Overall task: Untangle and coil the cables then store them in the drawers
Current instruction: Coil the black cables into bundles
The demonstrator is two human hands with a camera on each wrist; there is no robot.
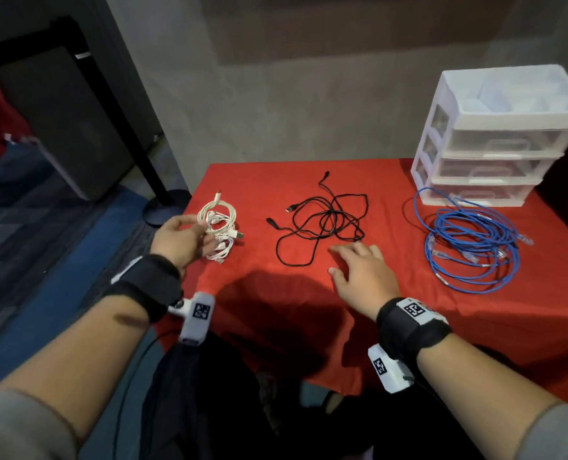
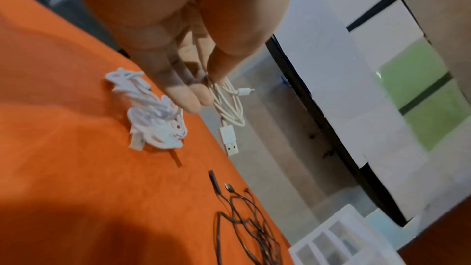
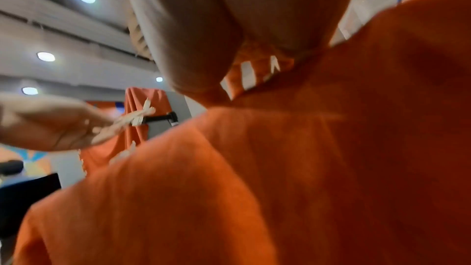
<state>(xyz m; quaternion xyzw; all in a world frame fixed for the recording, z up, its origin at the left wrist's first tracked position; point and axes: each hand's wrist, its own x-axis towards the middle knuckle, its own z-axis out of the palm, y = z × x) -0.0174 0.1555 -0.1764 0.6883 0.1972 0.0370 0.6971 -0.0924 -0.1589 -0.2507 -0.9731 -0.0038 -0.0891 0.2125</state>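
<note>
The left hand has its grip clamped on one white cable; the right hand is spread flat on the tabletop. Lifting may drag the white tangle along.

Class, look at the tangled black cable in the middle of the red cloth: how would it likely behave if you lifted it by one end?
The black cable looks thin and lies in loose, crossing loops, so it is probably floppy and would sag. Its overlapping strands would likely drag up together as a clump. It seems light and is unlikely to roll.
</note>
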